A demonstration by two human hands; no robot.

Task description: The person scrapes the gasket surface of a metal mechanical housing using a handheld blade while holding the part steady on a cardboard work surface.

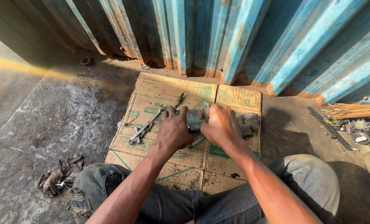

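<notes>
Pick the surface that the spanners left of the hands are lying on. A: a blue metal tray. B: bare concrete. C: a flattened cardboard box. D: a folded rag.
C: the spanners lie on the flattened cardboard box, just left of the left hand.

Most of the grey metal part (194,119) lies hidden under the left hand (173,132) and the right hand (220,124), so its shape cannot be told. The grey rag (249,123) just beside that part is partly covered by the right hand. Well apart from the part, the broom (355,110) is cut off by the picture's edge, and the small metal pieces (357,130) below it are too small to identify.
</notes>
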